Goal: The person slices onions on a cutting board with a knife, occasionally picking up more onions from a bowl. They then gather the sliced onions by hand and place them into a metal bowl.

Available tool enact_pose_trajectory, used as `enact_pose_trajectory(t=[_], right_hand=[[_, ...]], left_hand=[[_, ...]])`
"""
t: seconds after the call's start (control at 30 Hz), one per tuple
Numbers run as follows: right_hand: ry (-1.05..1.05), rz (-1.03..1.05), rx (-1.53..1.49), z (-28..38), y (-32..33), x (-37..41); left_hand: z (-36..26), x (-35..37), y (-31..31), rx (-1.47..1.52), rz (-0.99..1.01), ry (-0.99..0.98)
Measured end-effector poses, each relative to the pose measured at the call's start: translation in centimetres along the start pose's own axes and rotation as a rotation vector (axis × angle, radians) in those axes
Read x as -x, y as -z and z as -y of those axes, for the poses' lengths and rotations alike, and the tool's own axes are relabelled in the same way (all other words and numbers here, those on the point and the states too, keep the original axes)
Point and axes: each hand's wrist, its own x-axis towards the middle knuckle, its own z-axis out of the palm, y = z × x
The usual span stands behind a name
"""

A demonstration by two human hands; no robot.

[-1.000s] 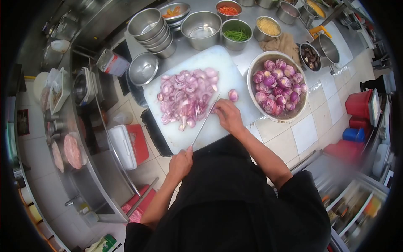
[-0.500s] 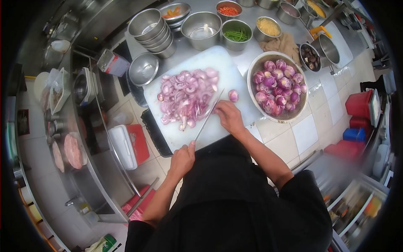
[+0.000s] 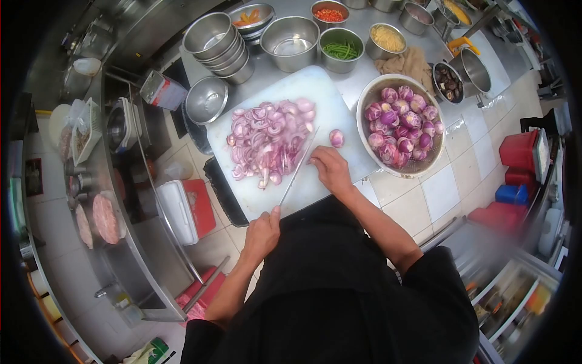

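My left hand (image 3: 262,233) is wrapped round the handle of a knife (image 3: 296,172), whose blade slants up and away over the white cutting board (image 3: 242,203). To the right of the blade, my right hand (image 3: 330,170) rests on the board with its fingers curled together; what they hold, if anything, is hidden. Sliced purple shallots (image 3: 267,136) lie in a wide pile left of the blade. One whole peeled shallot (image 3: 336,138) sits just beyond my right hand. More whole shallots (image 3: 405,124) fill a perforated metal colander (image 3: 368,91) right of the board.
Stacked steel bowls (image 3: 209,36) and an empty bowl (image 3: 207,100) stand beyond the board. Farther back are pots of green beans (image 3: 341,51), red pieces (image 3: 329,16) and yellow strips (image 3: 388,38). A brown cloth (image 3: 409,65) and a bowl of dark pieces (image 3: 447,83) lie behind the colander.
The knife blade has shifted slightly left, towards the pile, and away from the fingers of my right hand. My left hand has moved a little with it.
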Motion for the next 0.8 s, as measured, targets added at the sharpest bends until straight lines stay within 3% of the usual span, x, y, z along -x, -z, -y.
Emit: enact_pose_trajectory(t=[0.8], right_hand=[[0.030, -0.011, 0.074, -0.6, -0.7, 0.4]], left_hand=[[1.4, -0.2, -0.8, -0.003, 0.070, 0.010]])
